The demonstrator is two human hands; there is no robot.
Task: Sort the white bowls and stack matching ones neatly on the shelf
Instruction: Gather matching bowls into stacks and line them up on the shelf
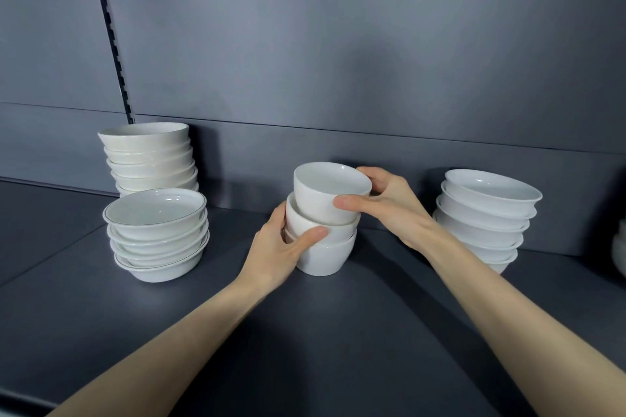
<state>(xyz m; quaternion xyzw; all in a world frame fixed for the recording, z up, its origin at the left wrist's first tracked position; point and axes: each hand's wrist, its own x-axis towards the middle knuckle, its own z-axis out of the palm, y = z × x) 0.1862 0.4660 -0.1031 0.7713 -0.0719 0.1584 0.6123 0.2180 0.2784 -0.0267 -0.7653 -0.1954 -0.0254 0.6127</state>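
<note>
A short stack of three small deep white bowls (325,247) stands mid-shelf, leaning a little. My left hand (281,250) grips the lower bowls from the left, thumb across the front. My right hand (382,203) holds the tilted top bowl (325,189), thumb on its front wall and fingers behind its rim. At left front sits a stack of shallow rimmed bowls (157,237). Behind it rises a taller stack of cream bowls (150,156). A stack of wide white bowls (487,213) stands at the right.
The dark grey shelf (321,332) runs under everything, with a grey back panel (338,61) close behind the stacks. A slotted upright (111,34) runs down the wall at left. Part of another white dish (620,247) shows at the right edge.
</note>
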